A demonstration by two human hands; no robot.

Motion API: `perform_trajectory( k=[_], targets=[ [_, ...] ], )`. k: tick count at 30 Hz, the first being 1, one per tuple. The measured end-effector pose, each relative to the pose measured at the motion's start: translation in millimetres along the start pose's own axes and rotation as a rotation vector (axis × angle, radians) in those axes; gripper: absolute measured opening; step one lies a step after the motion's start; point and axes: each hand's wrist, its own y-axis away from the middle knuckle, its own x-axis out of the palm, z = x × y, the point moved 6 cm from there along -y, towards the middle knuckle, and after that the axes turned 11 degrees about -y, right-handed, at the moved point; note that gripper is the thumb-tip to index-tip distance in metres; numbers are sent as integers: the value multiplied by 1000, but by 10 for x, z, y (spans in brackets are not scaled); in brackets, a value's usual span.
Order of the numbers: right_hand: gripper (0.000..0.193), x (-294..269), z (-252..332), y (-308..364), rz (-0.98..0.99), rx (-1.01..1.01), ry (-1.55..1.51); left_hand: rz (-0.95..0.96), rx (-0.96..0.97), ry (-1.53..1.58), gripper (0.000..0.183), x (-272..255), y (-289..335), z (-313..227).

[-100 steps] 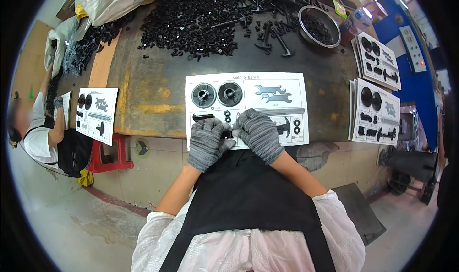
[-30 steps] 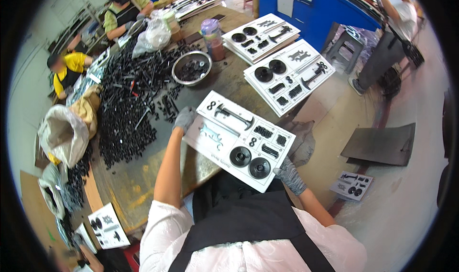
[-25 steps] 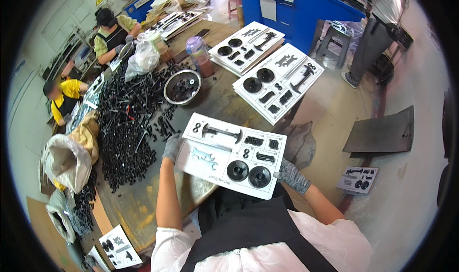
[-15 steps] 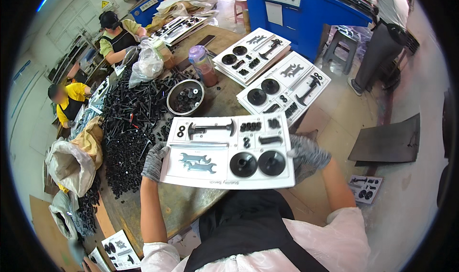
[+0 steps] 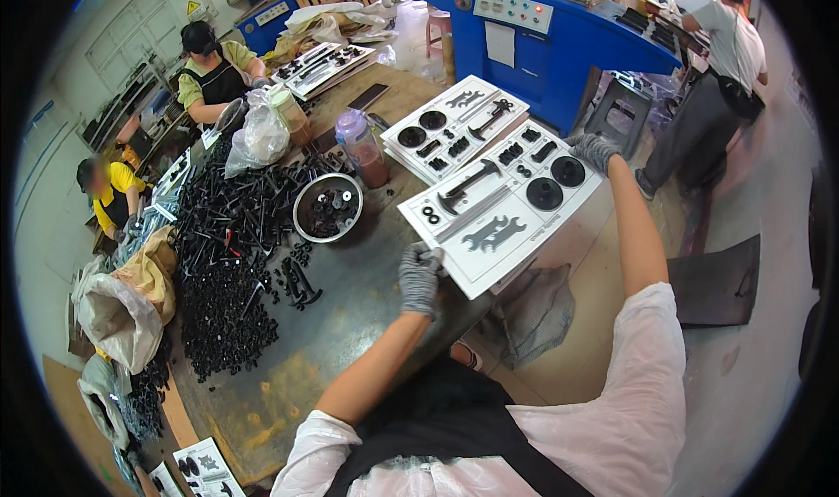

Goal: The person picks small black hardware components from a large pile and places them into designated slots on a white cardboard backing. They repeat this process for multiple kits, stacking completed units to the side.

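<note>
Both gloved hands grip opposite ends of a white parts card. My left hand pinches its near left corner, and my right hand holds the far right end. On the card are two flat wrenches, two black discs, a T-shaped black handle and small black pieces. The card lies over the nearer card stack at the table's right edge; whether it rests on it I cannot tell. Beside it is another stack of similar cards.
Loose black parts are heaped on the table at left, beside a metal bowl of washers. A purple-lidded bottle stands near the stacks. Two co-workers sit at far left; another person stands right of the blue machine.
Both hands have carried the card away from my body to the right and turned it, over the nearer stack. The standing person at right has shifted to the right.
</note>
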Motion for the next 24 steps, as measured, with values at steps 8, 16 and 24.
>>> perform_trajectory(
  k=[8, 16, 24],
  targets=[
    [41, -174, -960, -648, -217, 86, 93, -58, 23, -86, 16, 604, -98, 170],
    [34, 6, -1246, -689, -295, 3, -419, 172, -32, -35, 26, -130, 246, -95],
    [27, -17, 173, 379, -697, -428, -195, -977, 327, -1299, 21, -3930, 2200, -423]
  ],
)
